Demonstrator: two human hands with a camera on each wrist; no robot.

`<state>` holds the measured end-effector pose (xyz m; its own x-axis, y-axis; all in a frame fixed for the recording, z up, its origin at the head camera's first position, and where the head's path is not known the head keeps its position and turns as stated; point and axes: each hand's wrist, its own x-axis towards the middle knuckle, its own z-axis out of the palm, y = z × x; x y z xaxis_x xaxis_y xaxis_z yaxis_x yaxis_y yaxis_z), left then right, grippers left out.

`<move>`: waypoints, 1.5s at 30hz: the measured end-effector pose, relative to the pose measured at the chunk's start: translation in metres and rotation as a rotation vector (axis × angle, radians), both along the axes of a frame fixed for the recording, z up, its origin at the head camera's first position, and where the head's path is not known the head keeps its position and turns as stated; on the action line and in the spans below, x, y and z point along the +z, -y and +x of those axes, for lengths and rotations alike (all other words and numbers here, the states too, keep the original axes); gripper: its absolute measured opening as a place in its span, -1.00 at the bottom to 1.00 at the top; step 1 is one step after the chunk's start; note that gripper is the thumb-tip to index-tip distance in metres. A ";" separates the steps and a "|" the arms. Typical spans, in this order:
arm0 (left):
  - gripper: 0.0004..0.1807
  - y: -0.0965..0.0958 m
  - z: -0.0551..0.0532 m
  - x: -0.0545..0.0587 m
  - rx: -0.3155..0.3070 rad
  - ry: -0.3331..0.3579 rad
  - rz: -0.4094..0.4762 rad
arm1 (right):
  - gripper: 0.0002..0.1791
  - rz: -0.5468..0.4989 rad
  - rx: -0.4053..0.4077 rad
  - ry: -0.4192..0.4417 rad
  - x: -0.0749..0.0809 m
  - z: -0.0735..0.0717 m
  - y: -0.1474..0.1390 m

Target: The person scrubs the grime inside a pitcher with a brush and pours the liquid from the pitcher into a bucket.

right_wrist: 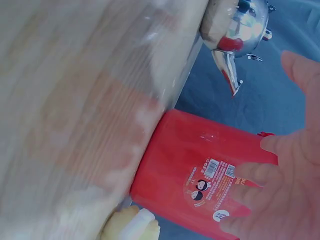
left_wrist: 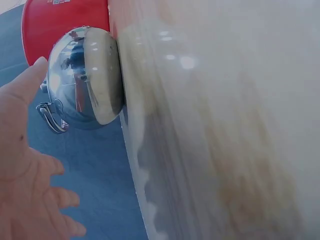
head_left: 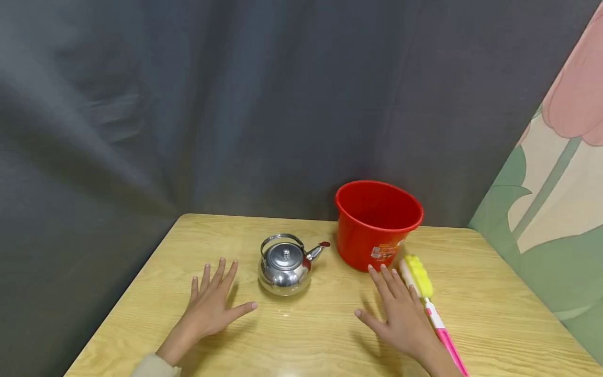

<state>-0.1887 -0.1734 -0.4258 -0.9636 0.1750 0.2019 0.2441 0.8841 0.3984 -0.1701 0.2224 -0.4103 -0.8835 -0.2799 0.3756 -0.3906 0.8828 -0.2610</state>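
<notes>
My left hand (head_left: pixel 209 309) hovers with fingers spread over the table, left of a shiny metal kettle (head_left: pixel 285 272) with a lid, a raised handle and a red-tipped spout. In the left wrist view the thumb overlaps the kettle (left_wrist: pixel 82 77). My right hand (head_left: pixel 400 319) is also spread, in front of a red bucket (head_left: pixel 372 241) and beside a brush (head_left: pixel 416 277) with a yellow sponge head and a pink and white handle. The right wrist view shows its fingers in front of the labelled bucket (right_wrist: pixel 200 170). Neither hand holds anything.
The kettle, bucket and brush are on a light wooden table (head_left: pixel 301 345). A dark grey cloth (head_left: pixel 282 104) hangs behind and to the left. On the right is a panel with a flower print (head_left: pixel 556 209).
</notes>
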 end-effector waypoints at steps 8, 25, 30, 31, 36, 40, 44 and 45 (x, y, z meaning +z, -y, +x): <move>0.08 -0.006 -0.012 0.007 -0.015 -0.021 0.063 | -0.09 -0.105 0.038 -0.020 0.004 -0.005 0.002; -0.29 -0.008 -0.026 0.003 -0.028 -0.173 0.330 | -0.50 -0.372 0.075 -0.094 0.000 -0.013 0.022; -0.38 -0.009 -0.033 0.002 -0.011 -0.168 0.413 | -0.59 -0.424 0.096 -0.142 0.000 -0.015 0.029; -0.39 -0.010 -0.034 0.002 -0.010 -0.159 0.424 | -0.60 -0.431 0.102 -0.155 0.000 -0.016 0.030; -0.40 -0.010 -0.039 0.001 -0.016 -0.106 0.494 | -0.62 -0.451 0.128 -0.204 -0.004 -0.018 0.034; -0.43 -0.011 -0.043 0.000 -0.027 -0.115 0.545 | -0.60 -0.479 0.139 -0.183 -0.006 -0.020 0.037; -0.46 -0.013 -0.048 -0.002 -0.032 -0.118 0.606 | -0.60 -0.525 0.143 -0.127 -0.007 -0.021 0.040; -0.47 -0.013 -0.049 -0.002 -0.031 -0.112 0.622 | -0.60 -0.538 0.146 -0.116 -0.007 -0.021 0.041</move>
<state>-0.2373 -0.1601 -0.4277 -0.9270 0.0192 0.3745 0.3359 0.4870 0.8062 -0.1910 0.1818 -0.4174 -0.7945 -0.1384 0.5913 -0.5514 0.5725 -0.6068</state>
